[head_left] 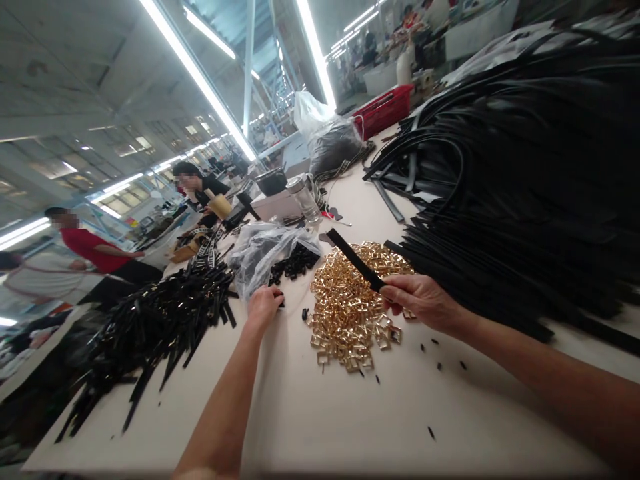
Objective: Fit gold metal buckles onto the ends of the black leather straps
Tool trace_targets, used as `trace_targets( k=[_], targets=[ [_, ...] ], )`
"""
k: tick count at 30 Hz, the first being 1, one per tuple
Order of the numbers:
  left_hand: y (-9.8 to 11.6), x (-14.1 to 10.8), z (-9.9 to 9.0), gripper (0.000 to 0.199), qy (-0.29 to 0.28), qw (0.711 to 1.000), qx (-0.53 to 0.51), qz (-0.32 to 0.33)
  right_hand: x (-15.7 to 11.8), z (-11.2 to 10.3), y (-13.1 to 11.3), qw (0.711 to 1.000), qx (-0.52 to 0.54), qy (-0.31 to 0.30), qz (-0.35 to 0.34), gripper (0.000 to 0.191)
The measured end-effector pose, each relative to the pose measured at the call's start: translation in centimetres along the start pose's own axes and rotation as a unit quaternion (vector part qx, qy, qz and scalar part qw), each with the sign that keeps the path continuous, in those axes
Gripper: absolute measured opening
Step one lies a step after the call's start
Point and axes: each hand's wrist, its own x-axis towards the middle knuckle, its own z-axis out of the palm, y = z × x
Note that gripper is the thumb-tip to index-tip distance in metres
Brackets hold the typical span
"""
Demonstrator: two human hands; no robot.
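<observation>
My right hand [417,300] pinches the lower end of a black strap [355,259], which points up and to the left over a pile of gold buckles [345,307]. On the table left of the buckles, my left hand [265,305] has its fingers closed by a small dark piece [281,302], mostly hidden by the fingers. Just beyond that hand are small black pieces [297,261] and a clear plastic bag [260,250]. One black piece [305,314] lies at the left edge of the buckle pile.
Finished-looking black straps [165,320] are heaped on the left. A large mound of black strips [540,167] fills the right. Farther back stand a glass jar [304,200], a stuffed bag [333,143] and a red crate [385,112]. Two people are at the left background.
</observation>
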Motion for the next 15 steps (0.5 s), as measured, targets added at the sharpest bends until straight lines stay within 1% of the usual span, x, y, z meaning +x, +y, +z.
trace_targets(
  k=[2,5,7,9,11,13,14,15],
  targets=[
    [-0.4,0.5,0.3,0.005,-0.002,1.000,-0.011,-0.015,0.0,0.0,0.0,1.000,0.000,-0.004,-0.003,0.045],
    [-0.5,1.1,0.1,0.007,0.004,0.998,-0.059,-0.037,0.1,0.0,0.1,1.000,0.003,-0.009,-0.011,0.040],
    [-0.1,1.1,-0.2,0.007,0.021,0.993,-0.111,-0.044,0.1,0.1,0.2,1.000,0.010,-0.008,-0.013,0.037],
    [0.9,0.6,-0.3,0.006,0.036,0.981,-0.184,-0.042,0.2,0.2,0.4,0.999,0.031,-0.002,-0.008,0.035],
    [2.6,-0.5,-0.1,0.020,0.034,0.959,-0.279,-0.034,0.1,0.3,0.5,0.998,0.062,0.003,0.001,0.036],
    [4.7,-2.0,0.6,0.038,0.016,0.930,-0.366,-0.025,0.1,0.5,0.7,0.996,0.085,0.006,0.015,0.036],
    [5.9,-2.9,1.1,0.044,0.004,0.912,-0.411,-0.024,0.0,0.5,0.7,0.995,0.093,0.007,0.023,0.035],
    [7.1,-3.8,1.6,0.047,-0.011,0.884,-0.466,-0.029,0.0,0.6,0.8,0.995,0.099,0.009,0.029,0.033]
  ],
)
